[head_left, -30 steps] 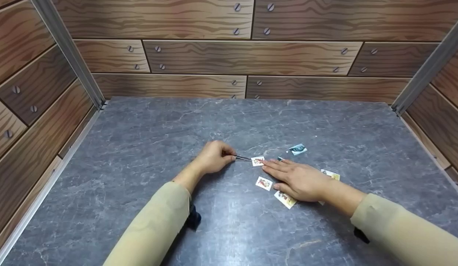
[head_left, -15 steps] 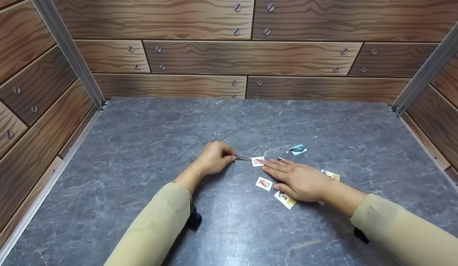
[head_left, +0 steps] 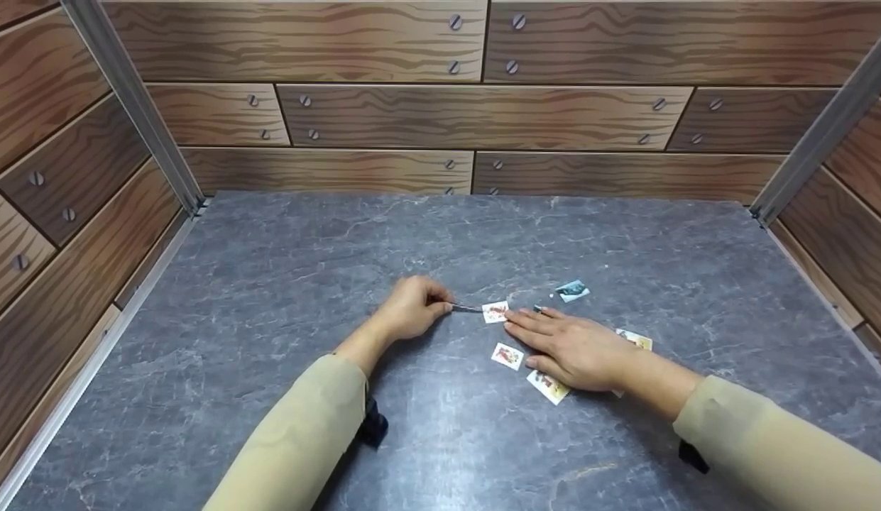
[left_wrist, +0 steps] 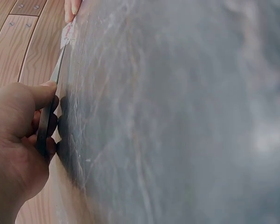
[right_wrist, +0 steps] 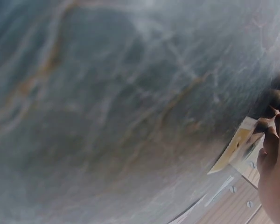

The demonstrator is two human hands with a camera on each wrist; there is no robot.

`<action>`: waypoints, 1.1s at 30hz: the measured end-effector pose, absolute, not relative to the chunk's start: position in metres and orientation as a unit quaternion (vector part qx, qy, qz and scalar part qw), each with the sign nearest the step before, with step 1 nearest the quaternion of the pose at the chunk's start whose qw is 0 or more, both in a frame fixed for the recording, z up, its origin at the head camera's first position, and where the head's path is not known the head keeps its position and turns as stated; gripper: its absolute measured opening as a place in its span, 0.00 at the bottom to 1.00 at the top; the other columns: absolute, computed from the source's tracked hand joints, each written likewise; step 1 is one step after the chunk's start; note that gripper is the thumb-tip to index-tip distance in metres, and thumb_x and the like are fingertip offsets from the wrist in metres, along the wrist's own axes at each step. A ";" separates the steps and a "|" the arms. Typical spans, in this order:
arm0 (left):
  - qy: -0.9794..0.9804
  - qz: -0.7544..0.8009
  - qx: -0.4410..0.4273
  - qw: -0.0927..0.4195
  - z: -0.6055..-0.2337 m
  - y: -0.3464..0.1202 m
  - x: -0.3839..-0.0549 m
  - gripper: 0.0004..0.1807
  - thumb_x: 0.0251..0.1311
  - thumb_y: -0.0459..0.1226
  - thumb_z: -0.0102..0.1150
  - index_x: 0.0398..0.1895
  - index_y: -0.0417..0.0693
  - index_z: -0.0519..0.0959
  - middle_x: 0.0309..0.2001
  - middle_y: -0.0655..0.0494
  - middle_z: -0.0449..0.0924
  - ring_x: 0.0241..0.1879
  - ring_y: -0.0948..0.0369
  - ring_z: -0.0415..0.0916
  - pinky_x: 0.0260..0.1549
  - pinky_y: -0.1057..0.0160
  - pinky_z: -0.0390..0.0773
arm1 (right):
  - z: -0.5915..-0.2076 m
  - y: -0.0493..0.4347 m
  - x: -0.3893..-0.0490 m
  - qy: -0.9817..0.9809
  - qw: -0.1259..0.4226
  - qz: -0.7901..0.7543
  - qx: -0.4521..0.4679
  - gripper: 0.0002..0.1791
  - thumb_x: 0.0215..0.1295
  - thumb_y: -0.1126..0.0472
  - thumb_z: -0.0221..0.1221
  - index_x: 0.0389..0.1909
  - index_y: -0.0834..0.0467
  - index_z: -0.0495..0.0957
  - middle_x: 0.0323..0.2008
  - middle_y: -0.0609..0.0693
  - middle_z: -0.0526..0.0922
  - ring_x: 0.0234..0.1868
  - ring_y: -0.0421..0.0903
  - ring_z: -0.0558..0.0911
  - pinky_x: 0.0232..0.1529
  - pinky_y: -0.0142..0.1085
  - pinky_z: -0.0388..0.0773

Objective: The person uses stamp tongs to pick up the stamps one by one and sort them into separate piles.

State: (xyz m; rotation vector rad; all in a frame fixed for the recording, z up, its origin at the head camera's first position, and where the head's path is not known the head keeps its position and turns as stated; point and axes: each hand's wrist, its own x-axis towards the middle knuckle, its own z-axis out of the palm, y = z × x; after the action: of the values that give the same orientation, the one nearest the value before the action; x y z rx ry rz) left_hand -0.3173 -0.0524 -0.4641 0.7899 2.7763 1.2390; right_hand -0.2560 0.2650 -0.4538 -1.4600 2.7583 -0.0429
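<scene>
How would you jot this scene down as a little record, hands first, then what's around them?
Left hand: pinches tweezers
Tweezers' tips: at one edge of a red-printed stamp
Right hand: fingers extended, tips touching that stamp's opposite edge
Partly hidden by right hand: yellowish stamp
Beyond right hand: blue stamp
Surface: gray marbled tabletop
Backdrop: wood-patterned panels
</scene>
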 end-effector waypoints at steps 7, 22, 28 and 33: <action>0.881 0.401 0.252 -0.001 -0.464 -0.054 -0.317 0.04 0.68 0.30 0.68 0.36 0.41 0.90 0.34 0.55 0.88 0.32 0.65 0.74 0.38 0.62 0.77 | -0.454 0.264 -0.254 0.886 0.003 -0.025 -0.463 0.34 0.86 0.46 0.46 0.83 0.59 0.59 0.83 0.54 0.56 0.81 0.55 0.60 0.79 0.54 0.55; 0.881 0.399 0.254 -0.011 -0.459 -0.066 -0.314 0.04 0.67 0.29 0.67 0.37 0.39 0.90 0.36 0.52 0.89 0.36 0.63 0.77 0.42 0.59 0.79 | -0.442 0.271 -0.247 0.888 -0.010 -0.055 -0.456 0.32 0.85 0.48 0.48 0.81 0.60 0.62 0.81 0.54 0.61 0.80 0.54 0.62 0.78 0.56 0.57; 0.880 0.396 0.262 -0.022 -0.458 -0.075 -0.313 0.04 0.66 0.28 0.67 0.37 0.37 0.90 0.35 0.52 0.88 0.34 0.63 0.75 0.40 0.60 0.78 | -0.442 0.272 -0.239 0.873 -0.033 -0.047 -0.484 0.31 0.85 0.50 0.50 0.80 0.61 0.64 0.79 0.56 0.65 0.79 0.55 0.65 0.75 0.57 0.61; 0.883 0.396 0.250 -0.025 -0.456 -0.084 -0.310 0.04 0.66 0.29 0.67 0.39 0.39 0.91 0.36 0.52 0.89 0.35 0.63 0.76 0.41 0.60 0.78 | -0.446 0.272 -0.230 0.856 -0.054 -0.038 -0.513 0.30 0.84 0.51 0.52 0.77 0.63 0.68 0.77 0.58 0.69 0.76 0.58 0.69 0.73 0.56 0.65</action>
State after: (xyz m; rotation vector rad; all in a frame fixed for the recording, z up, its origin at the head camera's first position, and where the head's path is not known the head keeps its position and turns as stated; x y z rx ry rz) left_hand -0.3105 -0.0842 -0.4559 0.7991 2.8202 1.2638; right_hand -0.2304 0.2723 -0.4462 -1.6706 2.7843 -0.1248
